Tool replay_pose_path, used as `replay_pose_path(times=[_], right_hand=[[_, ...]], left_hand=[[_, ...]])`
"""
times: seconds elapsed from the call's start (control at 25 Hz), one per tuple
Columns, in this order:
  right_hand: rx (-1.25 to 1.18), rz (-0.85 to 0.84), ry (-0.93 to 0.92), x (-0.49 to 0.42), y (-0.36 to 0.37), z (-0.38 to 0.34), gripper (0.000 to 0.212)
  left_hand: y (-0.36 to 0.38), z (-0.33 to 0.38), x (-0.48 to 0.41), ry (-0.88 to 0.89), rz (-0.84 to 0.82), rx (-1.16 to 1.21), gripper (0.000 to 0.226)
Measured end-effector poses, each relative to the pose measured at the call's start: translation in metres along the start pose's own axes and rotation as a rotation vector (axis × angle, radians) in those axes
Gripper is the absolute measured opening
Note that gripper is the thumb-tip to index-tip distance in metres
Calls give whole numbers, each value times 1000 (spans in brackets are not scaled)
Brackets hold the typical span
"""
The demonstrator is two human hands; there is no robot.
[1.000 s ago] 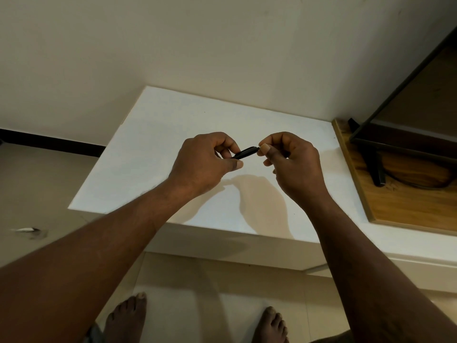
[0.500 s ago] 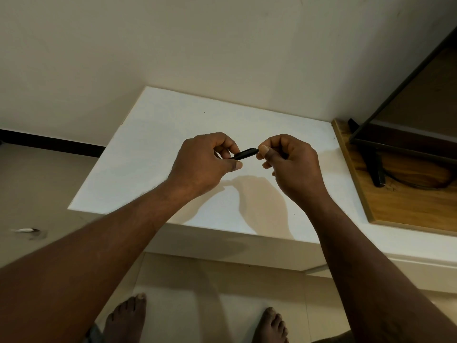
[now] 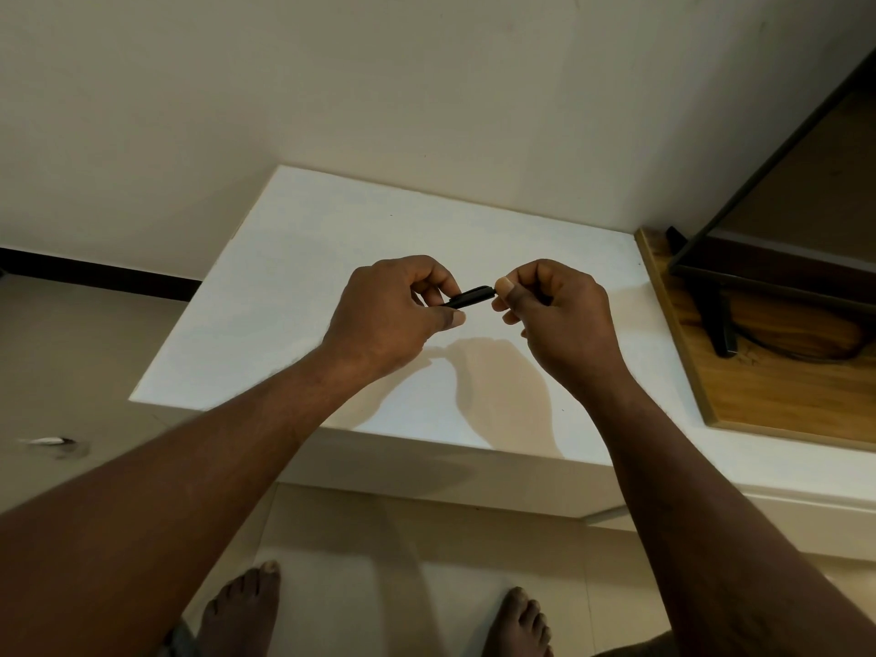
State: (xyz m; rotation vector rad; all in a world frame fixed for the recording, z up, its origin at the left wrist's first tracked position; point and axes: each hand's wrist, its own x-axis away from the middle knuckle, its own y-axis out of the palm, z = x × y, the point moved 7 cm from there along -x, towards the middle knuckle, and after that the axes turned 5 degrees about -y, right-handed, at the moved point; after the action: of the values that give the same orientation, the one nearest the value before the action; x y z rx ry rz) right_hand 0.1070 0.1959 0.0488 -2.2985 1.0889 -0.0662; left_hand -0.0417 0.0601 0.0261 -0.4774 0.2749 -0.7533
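Holding a small black stick (image 3: 471,296) between them, the person's two hands are up in the air over the white counter (image 3: 284,301). The stick does not touch the counter. It lies almost flat, with its right end a little higher than its left end.

The left hand (image 3: 393,315) grips the left end of the stick. Its fingers (image 3: 436,277) are curled round that end, and the thumb lies under it. The right hand (image 3: 564,320) pinches the right end of the stick. Its thumb tip sits right at that end, and its other fingers are curled in close behind. Only the middle part of the stick shows between the two hands, so it is hard to tell just what kind of thing it is.

The shadows of the hands fall on the counter below them. The counter stands against a pale wall (image 3: 426,87).

At the right side, a wooden board (image 3: 758,410) lies on the counter. A black frame (image 3: 720,324) stands on the board, and a dark cable (image 3: 796,355) curls beside it.

Down below, two bare feet stand on the pale floor (image 3: 403,585), the left foot (image 3: 241,609) and the right foot (image 3: 526,623). Far to the left, a small white scrap (image 3: 47,441) lies on the floor.
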Motion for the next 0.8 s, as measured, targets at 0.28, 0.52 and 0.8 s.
replay_pose_path(times=[0.28,0.52,0.8], right_hand=[[30,16,13,1,-3,-1,21],[43,6,18,0,-3,0,28],[34,-5,-8,1,-2,-2,41]], left_hand=[[2,3,3,9,-10,-12,19],[2,7,5,36,-8,-30,20],[4,12,7,68,-14,-44,20]])
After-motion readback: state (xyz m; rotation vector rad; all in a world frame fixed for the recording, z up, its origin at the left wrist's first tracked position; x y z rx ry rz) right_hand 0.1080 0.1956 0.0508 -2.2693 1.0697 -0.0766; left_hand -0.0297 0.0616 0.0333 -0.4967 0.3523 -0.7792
